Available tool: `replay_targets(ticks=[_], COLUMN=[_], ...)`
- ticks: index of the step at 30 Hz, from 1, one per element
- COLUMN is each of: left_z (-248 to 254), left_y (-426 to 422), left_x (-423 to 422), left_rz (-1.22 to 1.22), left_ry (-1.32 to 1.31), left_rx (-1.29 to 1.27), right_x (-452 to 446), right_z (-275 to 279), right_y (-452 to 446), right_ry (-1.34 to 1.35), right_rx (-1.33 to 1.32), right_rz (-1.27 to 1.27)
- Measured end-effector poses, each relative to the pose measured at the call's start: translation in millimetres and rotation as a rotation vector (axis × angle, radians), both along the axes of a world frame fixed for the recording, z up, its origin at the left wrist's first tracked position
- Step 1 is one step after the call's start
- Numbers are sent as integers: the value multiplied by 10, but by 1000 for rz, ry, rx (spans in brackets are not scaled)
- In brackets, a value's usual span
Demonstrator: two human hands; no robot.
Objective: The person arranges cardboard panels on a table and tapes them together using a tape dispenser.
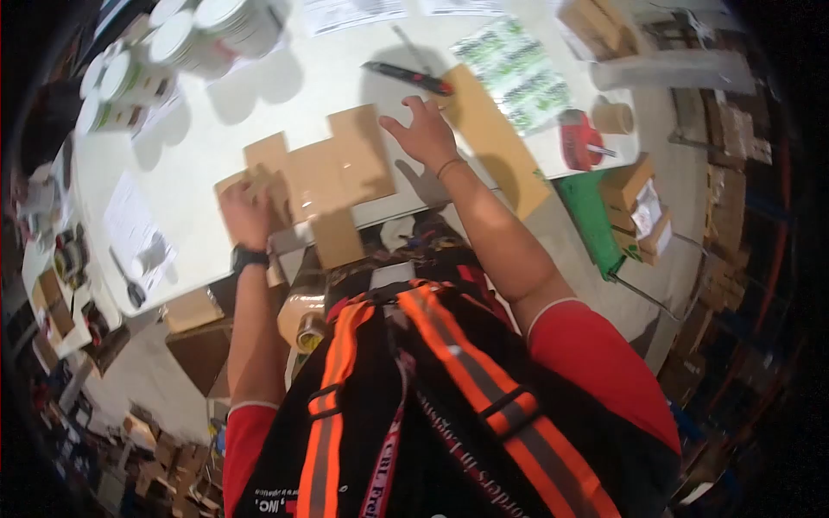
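Observation:
A flattened cardboard box [315, 177] with cut flaps lies at the table's near edge, one flap hanging over it. My left hand [245, 217], with a dark watch on its wrist, rests on the box's left part with its fingers spread on the cardboard. Over the table, just right of the box, my right hand [423, 134] is open, fingers apart and holding nothing. Beyond the right fingertips lies a black and red utility knife [406, 78]. A flat brown cardboard sheet [496, 142] lies to the right of that hand.
Several white tubs [173, 43] stand at the back left. At the right are a red tape dispenser [579, 141], a tape roll [612, 118] and a green-printed sheet [514, 73]. Scissors [129, 281] lie at the left edge. An open carton [635, 203] sits beyond the table's right end.

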State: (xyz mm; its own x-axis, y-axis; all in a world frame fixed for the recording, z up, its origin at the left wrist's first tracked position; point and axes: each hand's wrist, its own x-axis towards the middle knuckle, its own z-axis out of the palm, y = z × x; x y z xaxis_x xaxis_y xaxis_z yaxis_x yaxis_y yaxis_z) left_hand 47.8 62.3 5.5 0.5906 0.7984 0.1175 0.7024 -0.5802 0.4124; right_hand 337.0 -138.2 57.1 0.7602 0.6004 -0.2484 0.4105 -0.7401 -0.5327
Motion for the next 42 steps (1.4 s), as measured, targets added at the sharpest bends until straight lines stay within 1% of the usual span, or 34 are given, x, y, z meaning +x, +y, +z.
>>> replay_targets(ticks=[2,3,4,5,6,7,8,9,10,11,12,13,15,16,18,19,21,22,23,24,25,26,27,29,30,31,32,33,35,36,37,38,40,42], left_z=[128,228,362,251,343,441,454,425,408,423,415,415,425,433,452,447,447,441,439,444,455,458,461,453,437,411,422,434,476,444,453,466,474,483], left_y=[-48,-115,-259,-269,-412,-577,-718,-863,-990,-1165,-1345,-1526,-1819,-1944,-2174,-2255,-2351,-2391,-2427,-2454,-2477,-2492,-2508,-2547,-2564,-2576,-2589,-2609,-2643,-2652,-2678,-2714,-2755,-2807], left_x=[-22,-30,29,-81,-36,21,47,66,114,229,362,486,740,850,1048,1119,1203,1217,1212,1204,1197,1200,1208,1220,1238,1251,1251,1232,1256,1217,1195,1204,1196,1183], left_rz=[38,49,159,194,180,167,172,172,166,137,126,117,70,57,17,-13,-26,-19,-9,-5,33,67,61,132,132,96,64,74,72,84,97,85,49,78], left_ry=[-143,-187,-307,-367,-427,-484,-483,-508,-532,-479,-488,-496,-435,-413,-436,-453,-440,-449,-456,-452,-445,-439,-437,-461,-461,-438,-411,-403,-398,-401,-395,-385,-371,-367], left_rx=[-45,-89,-256,-453,-489,-523,-515,-625,-732,-701,-717,-736,-778,-794,-783,-777,-785,-788,-791,-787,-809,-830,-830,-923,-920,-882,-845,-841,-842,-860,-856,-840,-816,-847], right_x=[335,518,701,882,1162,1418,1506,1578,1650,1723,1822,1930,2193,2309,2522,2617,2777,2787,2794,2818,2982,3089,3219,3404,3514,3620,3627,3589,3323,3136,3013,2691,2375,2334], right_z=[-81,44,170,10,61,-230,-71,-28,-10,17,47,21,-35,-39,-54,9,145,367,708,916,888,996,1011,1041,924,727,650,604,701,654,397,371,63,-299], right_y=[-467,-756,-1066,-1434,-1827,-2307,-2499,-2672,-2829,-2938,-3048,-3173,-3465,-3581,-3761,-3834,-3999,-4012,-4017,-4052,-4252,-4334,-4396,-4343,-4307,-4261,-4184,-4171,-3857,-3714,-3660,-3483,-3297,-3393], right_ry=[-136,-147,-153,-458,-432,-596,-534,-529,-530,-530,-455,-448,-625,-632,-503,-509,-107,-142,-131,-117,-105,-113,-171,-334,-333,-398,-458,-446,-787,-430,-218,-300,-291,-250], right_rx=[225,118,14,-14,-106,-73,-253,-246,-306,-364,-300,-294,-241,-237,-288,-281,-27,82,69,55,172,252,288,168,171,181,189,191,212,321,338,125,-263,-312], right_rz=[-40,-112,-181,-284,-248,-287,-414,-414,-418,-425,-401,-408,-220,-229,-177,-181,-89,-73,-140,-210,-263,-306,-359,-402,-402,-365,-325,-320,-242,-294,-215,-171,-4,14])
